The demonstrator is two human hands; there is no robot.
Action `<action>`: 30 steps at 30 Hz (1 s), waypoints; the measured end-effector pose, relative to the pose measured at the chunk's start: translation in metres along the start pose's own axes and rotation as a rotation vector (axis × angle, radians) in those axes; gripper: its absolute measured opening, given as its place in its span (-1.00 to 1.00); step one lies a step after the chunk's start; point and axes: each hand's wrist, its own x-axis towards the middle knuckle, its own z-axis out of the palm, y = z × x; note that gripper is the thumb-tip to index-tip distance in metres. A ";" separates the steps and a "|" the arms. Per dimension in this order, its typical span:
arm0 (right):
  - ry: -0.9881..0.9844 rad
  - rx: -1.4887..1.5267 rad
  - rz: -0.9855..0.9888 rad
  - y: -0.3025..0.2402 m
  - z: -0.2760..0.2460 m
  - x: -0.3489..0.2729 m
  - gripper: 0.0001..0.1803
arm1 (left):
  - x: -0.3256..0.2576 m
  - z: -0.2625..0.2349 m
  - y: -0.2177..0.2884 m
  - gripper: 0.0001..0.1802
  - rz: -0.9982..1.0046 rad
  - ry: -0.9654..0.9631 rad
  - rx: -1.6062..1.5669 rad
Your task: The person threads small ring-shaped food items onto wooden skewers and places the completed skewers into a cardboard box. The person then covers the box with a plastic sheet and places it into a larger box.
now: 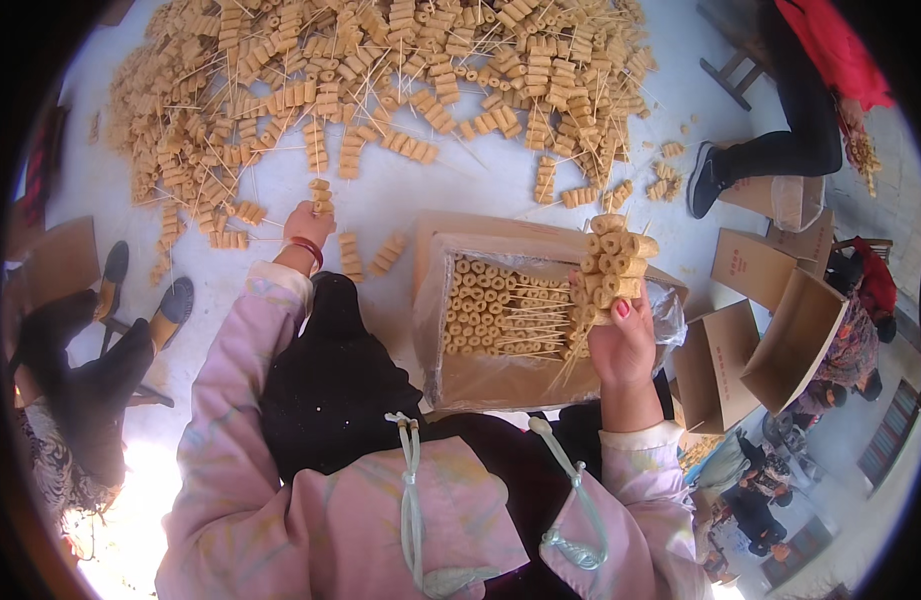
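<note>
My left hand [310,225] reaches forward over the pale surface, its fingers closed on a skewer of tan, ring-shaped puffed pieces [322,195]. My right hand [625,335] is raised over the right side of an open cardboard box and grips a bundle of similar skewers [614,255], their thin sticks pointing down. Inside the plastic-lined box [500,383], more skewers [472,305] lie packed in rows, with hollow ends and sticks showing. Two loose skewers [385,255] lie between my left hand and the box.
A large heap of skewers [380,70] spreads across the far side. One person's dark shoe [704,180] stands at the right, another's shoes [172,308] at the left. Open cardboard boxes [718,365] stand at the right, with more people seated beyond.
</note>
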 end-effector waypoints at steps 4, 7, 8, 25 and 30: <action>-0.051 0.180 0.022 -0.008 -0.001 -0.003 -0.15 | -0.018 -0.032 -0.001 -0.79 0.081 -0.071 -0.343; -0.132 0.290 0.019 -0.011 -0.001 -0.009 -0.21 | -0.041 -0.079 0.025 -0.70 0.140 -0.107 -0.500; -0.149 0.310 0.016 -0.013 0.000 -0.012 -0.22 | -0.056 -0.093 0.041 -0.67 0.161 -0.129 -0.670; -0.611 -0.162 -0.194 -0.055 0.043 -0.104 -0.17 | -0.329 -0.183 0.209 -0.69 1.076 -0.076 -0.249; -0.617 -0.170 -0.131 -0.044 0.048 -0.099 -0.21 | -0.325 -0.154 0.209 -0.68 0.778 -0.367 -0.604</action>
